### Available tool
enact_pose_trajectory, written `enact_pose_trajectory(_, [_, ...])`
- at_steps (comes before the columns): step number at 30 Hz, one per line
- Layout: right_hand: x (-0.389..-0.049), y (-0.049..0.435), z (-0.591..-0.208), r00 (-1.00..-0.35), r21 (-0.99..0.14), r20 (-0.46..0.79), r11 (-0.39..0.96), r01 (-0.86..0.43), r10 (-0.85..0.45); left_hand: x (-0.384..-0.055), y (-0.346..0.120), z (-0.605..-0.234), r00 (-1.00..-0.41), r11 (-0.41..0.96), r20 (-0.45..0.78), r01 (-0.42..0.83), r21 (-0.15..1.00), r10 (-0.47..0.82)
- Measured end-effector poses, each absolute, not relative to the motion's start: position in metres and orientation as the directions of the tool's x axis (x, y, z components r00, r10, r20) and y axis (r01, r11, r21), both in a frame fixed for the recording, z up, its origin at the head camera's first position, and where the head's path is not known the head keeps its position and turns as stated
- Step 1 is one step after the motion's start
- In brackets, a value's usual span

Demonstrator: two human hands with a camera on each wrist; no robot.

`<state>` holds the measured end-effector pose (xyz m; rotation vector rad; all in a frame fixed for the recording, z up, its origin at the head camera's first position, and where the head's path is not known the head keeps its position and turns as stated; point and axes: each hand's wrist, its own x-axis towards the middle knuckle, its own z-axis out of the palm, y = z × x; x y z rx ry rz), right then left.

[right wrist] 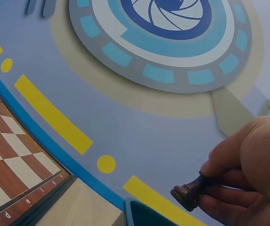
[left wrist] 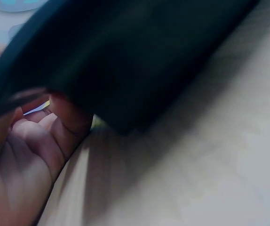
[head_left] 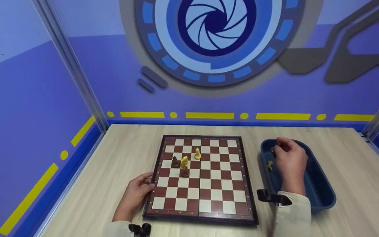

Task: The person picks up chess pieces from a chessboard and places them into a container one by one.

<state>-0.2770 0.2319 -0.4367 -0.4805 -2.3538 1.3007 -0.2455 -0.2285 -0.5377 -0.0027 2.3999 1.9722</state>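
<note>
My left hand (head_left: pixel 135 194) holds the left edge of a brown and white chessboard (head_left: pixel 210 184). In the left wrist view its curled fingers (left wrist: pixel 71 113) meet the board's dark side (left wrist: pixel 139 61), which hides part of them. My right hand (head_left: pixel 291 161) is over a blue bin (head_left: pixel 324 194). Between thumb and fingers it pinches a dark brown chess piece (right wrist: pixel 189 193), base outward; the piece's top is hidden. Two cream pieces, one (head_left: pixel 197 153) standing apart and one horse-headed knight (head_left: pixel 184 161), are on the board near two dark pieces, one left (head_left: pixel 175 162) and one nearer (head_left: pixel 185 172).
A yellowish piece (head_left: pixel 269 165) lies inside the bin by its left wall. The bin stands right of the board on a light wooden table (head_left: pixel 117 151). Blue printed walls (head_left: pixel 104 72) close off the back and sides.
</note>
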Motion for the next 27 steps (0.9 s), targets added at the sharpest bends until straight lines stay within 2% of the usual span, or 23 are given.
enact_pose_trajectory(5, [-0.277, 0.234, -0.437, -0.852, -0.858, 0.195, 0.505, 0.091, 0.486, -0.246, -0.230, -0.539, -0.999, 0.193, -0.044, -0.041, 0.980, 0.014])
enact_pose_trajectory(15, [-0.277, 0.227, -0.436, -0.873, -0.873, 0.133, 0.473, 0.121, 0.468, -0.245, -0.229, -0.540, -0.999, 0.194, -0.054, -0.052, 0.980, 0.003])
enact_pose_trajectory(27, [-0.278, 0.214, -0.433, -0.889, -0.870, 0.183, 0.491, 0.052, 0.419, -0.247, -0.228, -0.540, -0.999, 0.184, -0.037, -0.034, 0.982, 0.010])
